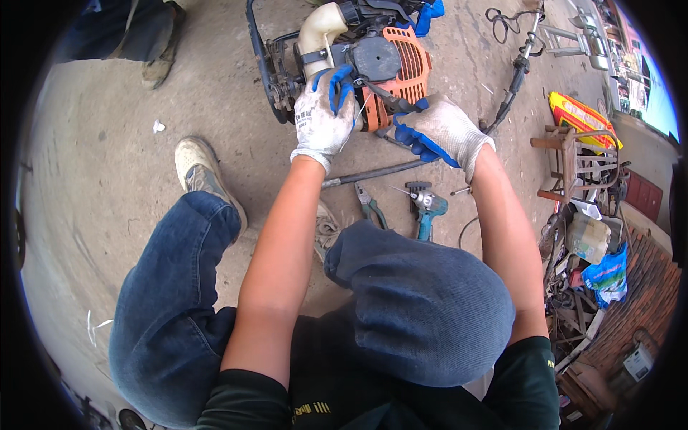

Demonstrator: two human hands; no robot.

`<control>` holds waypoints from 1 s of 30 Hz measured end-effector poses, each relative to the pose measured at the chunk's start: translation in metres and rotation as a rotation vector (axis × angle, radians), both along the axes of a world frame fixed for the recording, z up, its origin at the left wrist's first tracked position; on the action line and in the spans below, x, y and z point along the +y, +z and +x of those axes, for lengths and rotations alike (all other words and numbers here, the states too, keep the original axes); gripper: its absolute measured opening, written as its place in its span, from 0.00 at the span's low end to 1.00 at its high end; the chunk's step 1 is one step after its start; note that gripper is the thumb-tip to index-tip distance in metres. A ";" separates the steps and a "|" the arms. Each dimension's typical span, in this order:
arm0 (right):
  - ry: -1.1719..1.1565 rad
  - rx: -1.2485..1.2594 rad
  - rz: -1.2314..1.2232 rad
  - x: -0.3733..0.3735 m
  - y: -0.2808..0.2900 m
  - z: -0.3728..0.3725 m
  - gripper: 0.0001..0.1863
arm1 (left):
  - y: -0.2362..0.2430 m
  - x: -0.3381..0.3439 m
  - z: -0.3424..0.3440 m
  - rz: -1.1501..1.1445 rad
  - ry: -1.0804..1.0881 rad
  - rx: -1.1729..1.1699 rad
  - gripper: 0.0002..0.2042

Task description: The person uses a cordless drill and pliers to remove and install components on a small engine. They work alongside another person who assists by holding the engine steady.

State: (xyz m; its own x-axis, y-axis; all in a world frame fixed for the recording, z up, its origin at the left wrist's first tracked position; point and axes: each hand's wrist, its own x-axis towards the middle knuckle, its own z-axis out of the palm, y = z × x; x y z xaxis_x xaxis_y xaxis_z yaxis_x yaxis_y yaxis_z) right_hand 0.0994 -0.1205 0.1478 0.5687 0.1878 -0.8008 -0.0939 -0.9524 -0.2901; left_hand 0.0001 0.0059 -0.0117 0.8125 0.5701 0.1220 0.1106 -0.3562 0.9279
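A small engine (376, 57) with an orange slotted cover (405, 50), a black cap and a cream curved pipe (319, 29) lies on the concrete ground. My left hand (322, 118), in a white and blue glove, has its curled fingers on the engine below the pipe; what they hold is hidden. My right hand (437, 129), gloved alike, is closed on a dark tool handle (394, 99) that reaches toward the engine beside the left fingers. Below them lie a black hose (373, 173), pliers (371, 208) and a teal power drill (424, 215).
A dark pole (516, 82) with a cable lies at right. Beyond are a chair (573, 158), a yellow-red sack (573, 115), a blue bag (605, 276) and piled clutter. Dark fabric (115, 29) and a shoe are at upper left. My bent knees and shoes fill the lower middle.
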 end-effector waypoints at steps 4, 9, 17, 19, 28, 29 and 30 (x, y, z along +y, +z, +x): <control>-0.262 0.121 0.106 -0.010 -0.009 -0.006 0.14 | 0.005 0.000 0.007 -0.019 0.104 0.091 0.18; 0.056 -0.092 0.006 -0.023 -0.036 -0.007 0.17 | 0.003 0.000 0.009 0.016 0.085 0.106 0.17; 0.232 -0.219 -0.047 -0.026 -0.051 -0.012 0.18 | 0.002 -0.003 0.009 0.048 0.080 0.115 0.14; 0.287 -0.149 -0.060 -0.013 -0.036 -0.011 0.18 | -0.001 -0.002 0.007 0.070 0.082 0.130 0.13; 0.282 -0.160 -0.190 -0.007 -0.014 -0.043 0.20 | -0.013 0.008 -0.006 -0.133 -0.117 0.199 0.21; 0.311 -0.170 -0.199 -0.004 -0.010 -0.046 0.19 | -0.013 0.006 -0.010 -0.078 -0.127 0.165 0.21; 0.347 -0.181 -0.208 0.000 -0.007 -0.049 0.19 | -0.010 0.006 -0.013 -0.024 -0.128 0.129 0.22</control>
